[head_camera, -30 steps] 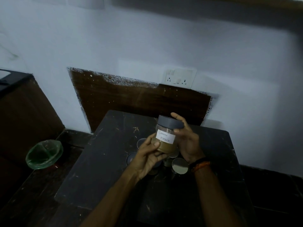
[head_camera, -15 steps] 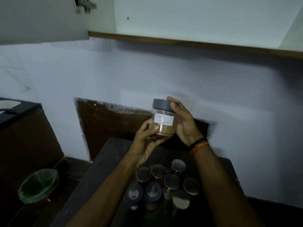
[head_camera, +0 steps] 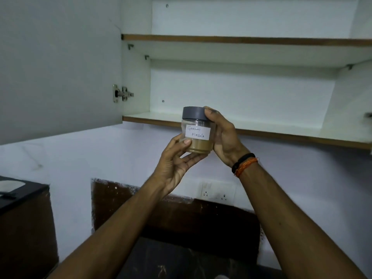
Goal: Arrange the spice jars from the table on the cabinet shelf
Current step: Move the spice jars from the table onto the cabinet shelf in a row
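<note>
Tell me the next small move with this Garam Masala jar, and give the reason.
Probably lift the jar a little and carry it forward over the lower shelf, then set it down. Both the left hand and right hand hold it upright, just in front of the shelf's front edge and partly below it, and the shelf surface behind looks bare.

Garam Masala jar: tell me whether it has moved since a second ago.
Yes. The jar has risen from just above the table to the lower cabinet shelf, well above the wall socket.
</note>
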Demonstrator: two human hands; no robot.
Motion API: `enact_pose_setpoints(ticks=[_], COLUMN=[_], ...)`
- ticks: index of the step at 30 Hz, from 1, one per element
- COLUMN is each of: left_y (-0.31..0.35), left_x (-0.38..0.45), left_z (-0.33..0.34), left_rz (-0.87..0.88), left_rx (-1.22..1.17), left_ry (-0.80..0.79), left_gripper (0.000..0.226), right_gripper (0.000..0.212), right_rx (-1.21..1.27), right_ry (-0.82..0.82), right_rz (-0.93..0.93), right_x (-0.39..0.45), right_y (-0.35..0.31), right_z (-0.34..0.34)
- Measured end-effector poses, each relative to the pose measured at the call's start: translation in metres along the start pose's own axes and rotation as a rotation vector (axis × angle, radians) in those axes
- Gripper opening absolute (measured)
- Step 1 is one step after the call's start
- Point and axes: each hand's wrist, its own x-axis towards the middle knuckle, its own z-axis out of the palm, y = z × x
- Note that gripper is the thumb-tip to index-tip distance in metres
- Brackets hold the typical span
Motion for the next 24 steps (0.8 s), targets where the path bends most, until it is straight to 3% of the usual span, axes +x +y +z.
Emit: enact_pose_setpoints(ticks=[10, 19, 22, 24], left_y=[0.023, 0.024, 0.036, 0.05], left_x=[0.033, 0.049, 0.06, 0.069], left_z=[-0.003, -0.013, -0.021, -0.026], left_rz=[0.044, 0.048, 0.062, 0.131], left_rx=[0.031, 0.055, 0.216, 0.462], left_ry=[-0.066, -0.117, -0.139, -0.135], left_gripper=[0.043, 0.057, 0.053, 0.047], right_gripper=[0.046, 0.063, 0.059, 0.055], right_rx=[-0.107, -0.376, -0.398, -0.397], right_ry=[0.044, 0.088, 0.097, 0.096], right_rz=[-0.039, -0.086, -0.133, -0.156], right_x=[0.034, 0.048, 0.059, 0.069], right_y=[-0.017, -0.02, -0.024, -0.027], right_z=[0.007, 0.004, 0.003, 0.001])
